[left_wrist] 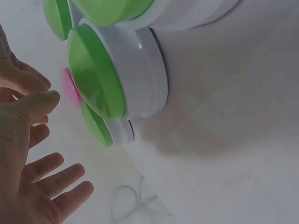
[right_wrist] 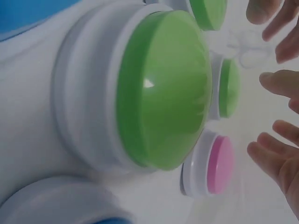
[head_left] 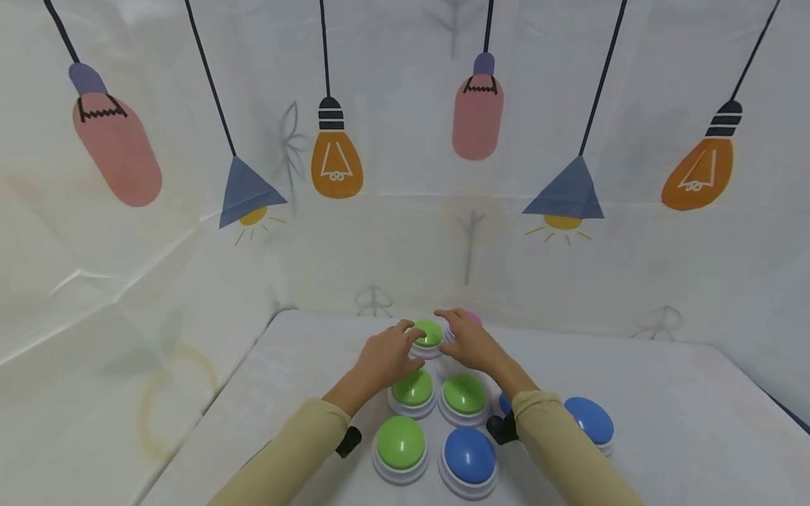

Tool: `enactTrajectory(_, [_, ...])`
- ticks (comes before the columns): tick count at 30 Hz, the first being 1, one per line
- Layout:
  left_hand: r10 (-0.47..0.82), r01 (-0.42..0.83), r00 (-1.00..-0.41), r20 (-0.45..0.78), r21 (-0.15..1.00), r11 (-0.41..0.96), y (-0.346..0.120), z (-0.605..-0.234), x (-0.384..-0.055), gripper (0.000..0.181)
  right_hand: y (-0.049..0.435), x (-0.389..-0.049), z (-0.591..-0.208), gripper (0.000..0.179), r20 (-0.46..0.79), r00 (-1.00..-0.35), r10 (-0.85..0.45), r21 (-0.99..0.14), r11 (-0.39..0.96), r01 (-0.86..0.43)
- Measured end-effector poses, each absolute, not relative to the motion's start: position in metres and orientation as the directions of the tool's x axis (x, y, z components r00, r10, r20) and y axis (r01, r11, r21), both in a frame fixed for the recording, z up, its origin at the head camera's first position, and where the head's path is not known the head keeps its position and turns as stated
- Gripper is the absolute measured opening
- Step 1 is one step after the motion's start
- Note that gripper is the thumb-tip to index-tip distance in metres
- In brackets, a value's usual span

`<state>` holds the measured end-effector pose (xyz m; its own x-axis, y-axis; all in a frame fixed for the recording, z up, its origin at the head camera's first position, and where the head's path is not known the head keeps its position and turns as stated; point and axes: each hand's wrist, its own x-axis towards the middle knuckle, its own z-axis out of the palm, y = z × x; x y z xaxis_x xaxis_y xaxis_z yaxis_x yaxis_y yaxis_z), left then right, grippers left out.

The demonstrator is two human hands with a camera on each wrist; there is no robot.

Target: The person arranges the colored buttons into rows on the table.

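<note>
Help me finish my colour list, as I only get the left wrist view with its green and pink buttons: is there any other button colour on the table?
Observer: Yes, blue. In the head view, a blue button sits beside the green button closest to the picture's bottom edge.
Operator: My view shows just the coloured top of the pink button; what is it set on?
Observer: A white base, which the right wrist view shows.
</note>
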<state>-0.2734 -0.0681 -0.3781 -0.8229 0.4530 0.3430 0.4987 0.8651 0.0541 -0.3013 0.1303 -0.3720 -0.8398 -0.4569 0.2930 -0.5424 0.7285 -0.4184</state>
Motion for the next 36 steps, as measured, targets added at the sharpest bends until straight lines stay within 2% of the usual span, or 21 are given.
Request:
enactTrajectory(6, [0.463, 0.503, -0.819, 0.339, 0.039, 0.863, -0.065, -0.377, -0.285, 0.047, 0.121, -0.318, -0.372, 0.062, 0.250, -0.851, -0.461, -0.393, 0.756, -0.524])
enactTrajectory(12, [0.465, 0.496, -0.838, 0.286, 0.042, 0.867, -0.064, -0.376, -0.292, 0.046, 0.117, -0.326, -0.372, 0.065, 0.207, -0.865, -0.457, -0.424, 0.755, -0.500])
enactTrajectory(20, [0.438, 0.477, -0.863, 0.252, 0.117, 0.871, -0.063, -0.381, -0.305, 0.051, 0.108, -0.339, -0.380, 0.069, 0.152, -0.856, -0.494, -0.492, 0.713, -0.499])
enactTrajectory(26, [0.425, 0.466, -0.874, 0.236, 0.157, 0.871, -0.058, -0.389, -0.314, 0.053, 0.108, -0.346, -0.390, 0.073, 0.101, -0.875, -0.474, -0.527, 0.720, -0.452])
enactTrajectory(36, [0.401, 0.436, -0.897, 0.186, 0.227, 0.871, -0.060, -0.394, -0.316, 0.055, 0.107, -0.351, -0.391, 0.075, 0.056, -0.867, -0.496, -0.518, 0.728, -0.450])
